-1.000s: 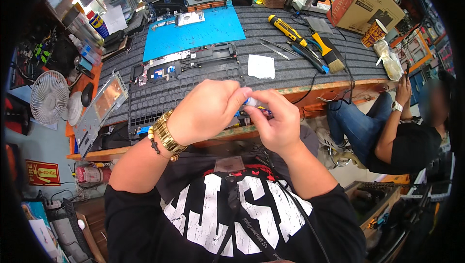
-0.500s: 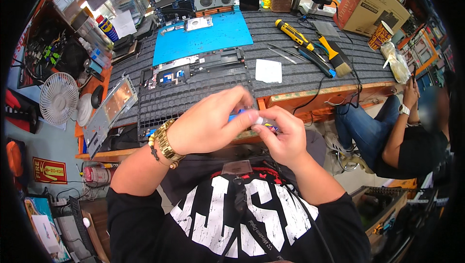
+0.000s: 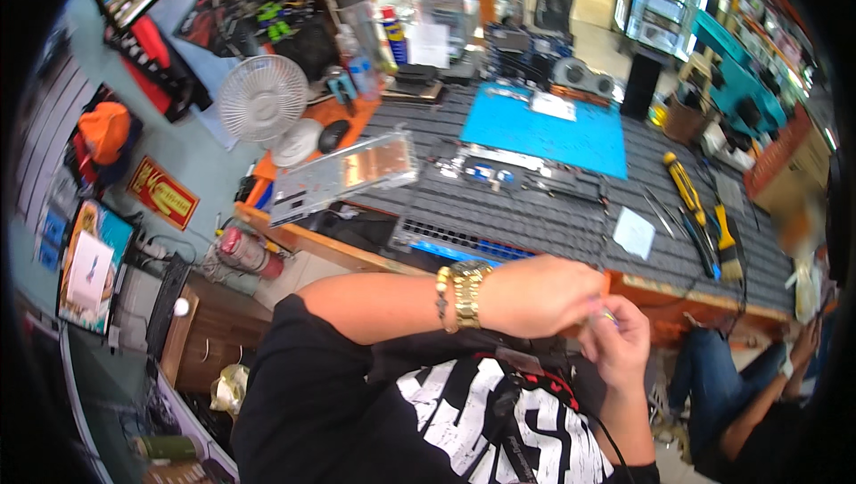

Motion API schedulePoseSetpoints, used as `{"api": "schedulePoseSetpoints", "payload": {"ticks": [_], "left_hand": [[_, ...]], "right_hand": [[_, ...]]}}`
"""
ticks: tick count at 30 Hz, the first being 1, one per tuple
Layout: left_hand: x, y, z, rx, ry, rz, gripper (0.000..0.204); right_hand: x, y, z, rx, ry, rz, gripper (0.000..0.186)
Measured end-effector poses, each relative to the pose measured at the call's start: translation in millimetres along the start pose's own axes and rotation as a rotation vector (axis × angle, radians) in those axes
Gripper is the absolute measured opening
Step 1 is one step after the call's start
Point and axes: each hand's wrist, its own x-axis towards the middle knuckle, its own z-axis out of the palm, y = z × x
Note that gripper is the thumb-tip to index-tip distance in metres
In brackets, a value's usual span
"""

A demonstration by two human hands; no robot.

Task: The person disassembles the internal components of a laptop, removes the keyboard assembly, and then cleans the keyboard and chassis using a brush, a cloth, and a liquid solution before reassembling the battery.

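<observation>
My left hand (image 3: 542, 295), its wrist wearing a gold watch (image 3: 469, 295), is closed with its fingertips against my right hand (image 3: 619, 341). The right hand is pinched too. Between them is a small object, mostly hidden, with a bit of coloured surface showing by the fingertips. Both hands are in front of the bench's near edge, above my lap. Just beyond them lies a stripped black laptop chassis (image 3: 450, 239), partly covered by my left hand and arm. A metal laptop panel (image 3: 343, 178) leans over the bench's left corner.
A blue mat (image 3: 544, 132) holds small parts, with a fan assembly (image 3: 581, 80) behind it. Right of the chassis are a white card (image 3: 633, 233), tweezers (image 3: 658, 213), a yellow screwdriver (image 3: 683, 185) and a brush (image 3: 728, 252). A desk fan (image 3: 263, 99) stands left. Someone sits at right.
My view has swung left, so the bench appears shifted right. The hands stay together; the white-tipped blue object glimpsed between them earlier is now mostly covered by fingers.
</observation>
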Motion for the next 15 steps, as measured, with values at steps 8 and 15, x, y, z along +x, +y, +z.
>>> {"api": "schedulePoseSetpoints", "payload": {"ticks": [8, 15], "left_hand": [[-21.4, -10.2, -8.8, 0.028, 0.086, 0.047, 0.032], [-29.5, -9.2, -0.9, -0.097, 0.032, -0.18, 0.031]], "right_hand": [[2.8, 8.5, 7.6, -0.278, -0.058, -0.114, 0.032], [10.4, 15.3, 27.6, -0.95, 0.051, -0.598, 0.025]]}}
